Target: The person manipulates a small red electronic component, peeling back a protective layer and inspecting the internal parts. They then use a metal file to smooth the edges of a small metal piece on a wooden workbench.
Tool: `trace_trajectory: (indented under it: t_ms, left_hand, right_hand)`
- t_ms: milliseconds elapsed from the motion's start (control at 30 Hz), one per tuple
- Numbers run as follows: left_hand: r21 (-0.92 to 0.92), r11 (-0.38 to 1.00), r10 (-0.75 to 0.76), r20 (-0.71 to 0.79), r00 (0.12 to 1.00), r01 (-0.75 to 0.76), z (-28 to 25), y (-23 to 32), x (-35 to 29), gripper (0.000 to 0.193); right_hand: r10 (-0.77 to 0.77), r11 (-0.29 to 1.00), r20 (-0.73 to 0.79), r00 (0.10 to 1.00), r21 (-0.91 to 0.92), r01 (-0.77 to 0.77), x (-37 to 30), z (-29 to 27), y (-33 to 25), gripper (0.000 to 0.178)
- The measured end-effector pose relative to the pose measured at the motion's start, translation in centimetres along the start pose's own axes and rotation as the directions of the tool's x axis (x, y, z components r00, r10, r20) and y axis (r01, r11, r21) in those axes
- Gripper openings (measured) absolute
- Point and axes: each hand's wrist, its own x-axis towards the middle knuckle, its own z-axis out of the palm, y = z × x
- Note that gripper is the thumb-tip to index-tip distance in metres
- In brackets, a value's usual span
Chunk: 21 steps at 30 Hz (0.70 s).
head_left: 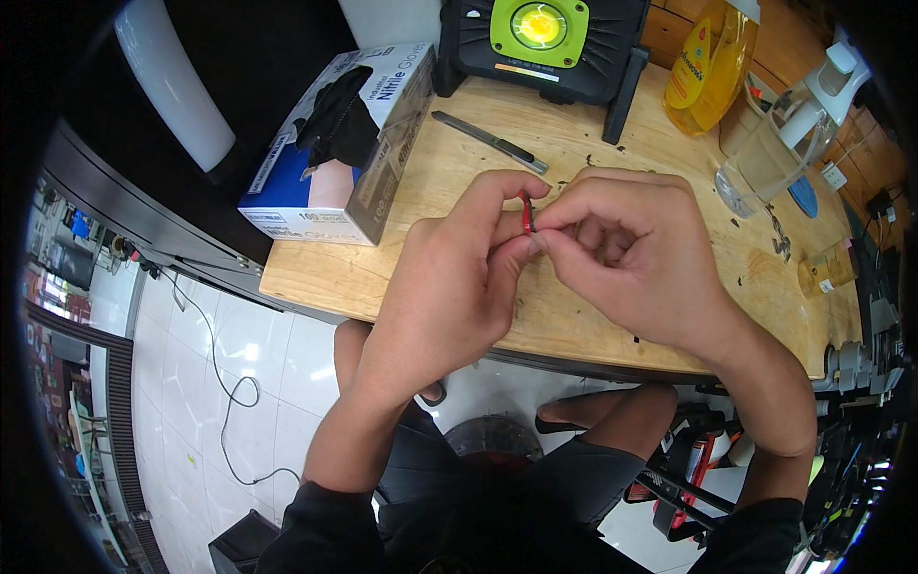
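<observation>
Above the wooden worktop, my left hand (445, 277) has its thumb and index finger closed on a small, thin red strip (527, 212), slightly curved and partly covered by the fingers. My right hand (650, 249) meets it there, thumb and index finger pinched together at the strip's right side with the other fingers curled in. Whatever lies between the right fingertips is too small to make out. Just beyond the hands, a slim utility knife (491, 142) lies on the wood, and dark scraps (590, 161) are scattered close by.
A glove box (394, 158) with black gloves (344, 124) sticking out stands at the left. Behind is a lit work lamp (537, 27). To the right are a yellow liquid bottle (706, 72), a clear spray bottle (773, 153) and a small jar (828, 270). A cable (225, 411) crosses the floor.
</observation>
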Motion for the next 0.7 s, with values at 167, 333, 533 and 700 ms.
trace_trajectory:
  t_ms: [167, 333, 533, 700]
  left_hand:
    - [0.026, 1.000, 0.006, 0.007, 1.000, -0.006, -0.11, 0.20, -0.05, 0.032]
    - [0.014, 0.999, 0.031, 0.047, 0.998, -0.032, -0.31, -0.14, -0.06, 0.032]
    - [-0.041, 0.999, 0.011, 0.045, 0.999, -0.009, -0.30, 0.14, 0.20, 0.032]
    - [-0.055, 0.998, 0.006, 0.064, 0.998, -0.003, -0.51, 0.13, 0.11, 0.031]
  right_hand:
    - [0.005, 1.000, 0.014, 1.000, 0.022, -0.005, 0.10, -0.05, 0.15, 0.008]
    - [-0.003, 1.000, -0.005, 1.000, 0.026, 0.003, 0.09, 0.25, 0.53, 0.009]
    - [-0.016, 1.000, -0.041, 0.999, 0.012, 0.016, 0.20, 0.24, 0.40, 0.010]
    - [0.128, 0.980, 0.042, 0.991, 0.147, -0.133, 0.15, 0.15, 0.69, 0.008]
